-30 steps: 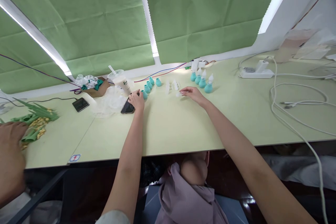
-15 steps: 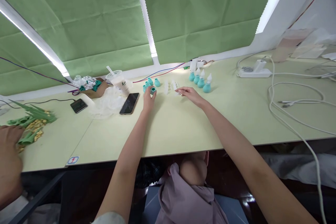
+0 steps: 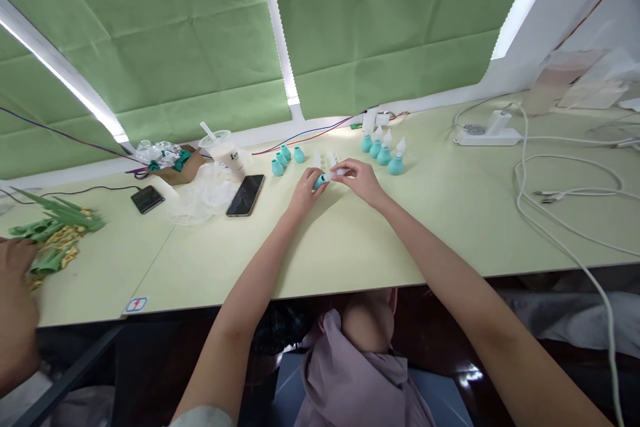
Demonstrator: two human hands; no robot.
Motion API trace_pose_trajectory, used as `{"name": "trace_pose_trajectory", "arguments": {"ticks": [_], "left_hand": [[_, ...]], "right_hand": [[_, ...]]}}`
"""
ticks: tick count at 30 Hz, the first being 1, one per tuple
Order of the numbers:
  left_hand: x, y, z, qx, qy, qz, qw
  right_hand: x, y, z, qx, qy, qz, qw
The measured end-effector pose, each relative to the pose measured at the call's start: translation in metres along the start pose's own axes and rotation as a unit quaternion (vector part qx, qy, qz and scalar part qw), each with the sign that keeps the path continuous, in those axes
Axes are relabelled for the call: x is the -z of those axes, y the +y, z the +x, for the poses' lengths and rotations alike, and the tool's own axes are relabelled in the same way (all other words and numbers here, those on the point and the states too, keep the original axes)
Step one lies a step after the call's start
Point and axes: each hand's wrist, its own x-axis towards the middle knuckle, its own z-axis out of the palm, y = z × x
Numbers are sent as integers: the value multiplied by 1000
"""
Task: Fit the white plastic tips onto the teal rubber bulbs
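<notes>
My left hand is wrapped round a teal rubber bulb, tilted so its open mouth faces right. My right hand pinches a translucent white nozzle tip at that mouth; whether the tip is inside the bulb I cannot tell. Just behind my hands lie white nozzle tips, partly hidden by my fingers. Several loose teal bulbs stand left of them. On the right, several teal bulbs stand upright in a row with white tips fitted.
A phone, a plastic bag, a drink cup with a straw and a cardboard box are on the left. A co-worker's hand is by green parts at far left. A power strip and white cables lie right.
My left hand has brought the bulb to the right, away from the loose group. My right hand has picked up a nozzle tip and holds it against the bulb's mouth.
</notes>
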Motion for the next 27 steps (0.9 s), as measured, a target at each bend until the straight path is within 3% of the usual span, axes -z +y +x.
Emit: {"name": "trace_pose_trajectory", "arguments": {"ticks": [8, 13, 20, 27], "left_hand": [[3, 5, -2, 13, -35, 103, 994], [4, 11, -5, 37, -54, 153, 986], [1, 19, -6, 86, -51, 150, 984], [-2, 17, -8, 98, -86, 140, 982]], "right_hand": [[1, -4, -2, 103, -13, -116, 988], [3, -3, -1, 96, -33, -143, 985], [7, -5, -2, 76, -69, -150, 983], [7, 0, -1, 80, -111, -176, 975]]}}
